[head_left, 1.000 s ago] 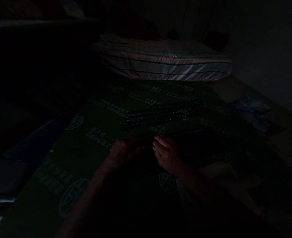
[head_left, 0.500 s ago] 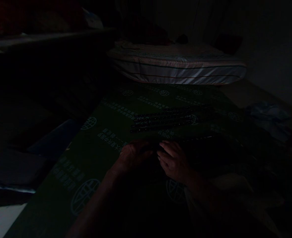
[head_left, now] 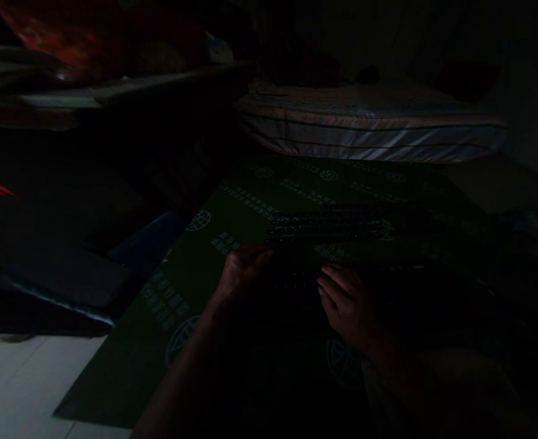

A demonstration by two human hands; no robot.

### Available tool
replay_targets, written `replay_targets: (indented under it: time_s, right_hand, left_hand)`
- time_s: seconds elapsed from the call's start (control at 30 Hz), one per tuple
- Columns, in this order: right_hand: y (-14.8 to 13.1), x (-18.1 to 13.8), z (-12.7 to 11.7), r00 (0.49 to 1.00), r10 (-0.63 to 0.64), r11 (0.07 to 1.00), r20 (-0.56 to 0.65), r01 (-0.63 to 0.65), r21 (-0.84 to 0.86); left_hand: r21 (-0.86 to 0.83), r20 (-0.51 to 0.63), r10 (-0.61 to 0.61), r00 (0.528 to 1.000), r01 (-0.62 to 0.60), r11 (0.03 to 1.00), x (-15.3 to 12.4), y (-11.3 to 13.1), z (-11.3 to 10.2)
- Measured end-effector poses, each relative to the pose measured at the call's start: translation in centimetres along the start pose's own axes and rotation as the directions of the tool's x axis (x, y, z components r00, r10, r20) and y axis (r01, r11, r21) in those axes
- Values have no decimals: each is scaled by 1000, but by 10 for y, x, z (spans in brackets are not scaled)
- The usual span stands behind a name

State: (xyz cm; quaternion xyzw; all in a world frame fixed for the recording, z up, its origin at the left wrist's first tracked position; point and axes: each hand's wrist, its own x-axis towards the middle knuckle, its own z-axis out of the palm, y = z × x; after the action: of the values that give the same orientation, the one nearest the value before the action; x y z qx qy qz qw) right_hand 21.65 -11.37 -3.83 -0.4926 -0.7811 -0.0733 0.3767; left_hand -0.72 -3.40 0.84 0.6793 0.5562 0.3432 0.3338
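The picture is very dark. My left hand [head_left: 244, 268] is above the green board [head_left: 232, 219], its fingers pressed together toward the right; whatever they may hold is lost in shadow. My right hand [head_left: 346, 305] lies palm down, fingers slightly bent and a little apart, over dark strips [head_left: 294, 281] with small shiny dots. Between the hands these strips barely show. Just beyond, several similar thin dark strips [head_left: 328, 225] lie side by side across the board.
A mattress [head_left: 369, 134] with a striped cover stands behind the board. A shelf [head_left: 127, 88] with a reddish bundle [head_left: 72, 46] juts in at upper left. Below it are a dark blue object [head_left: 143, 244] and pale floor tiles [head_left: 31, 372].
My hands, close together before, are now wider apart: the left has moved left across the board, while the right stays near the same strips. The view has turned left.
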Motion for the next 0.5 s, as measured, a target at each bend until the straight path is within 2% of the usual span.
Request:
replay_targets:
  time_s: [0.13, 0.23, 0.5]
  right_hand:
    - [-1, -1, -1, 1000, -7, 1000, -4, 7, 14]
    - [-1, -1, -2, 1000, -12, 1000, -7, 12, 8]
    - [-2, 0, -4, 999, -42, 999, -23, 42, 4]
  left_hand:
    - [-152, 15, -164, 986, 164, 975, -2, -1, -3]
    - [-223, 2, -246, 969, 240, 945, -2, -1, -2]
    - [-299, -16, -308, 951, 289, 909, 2, -11, 3]
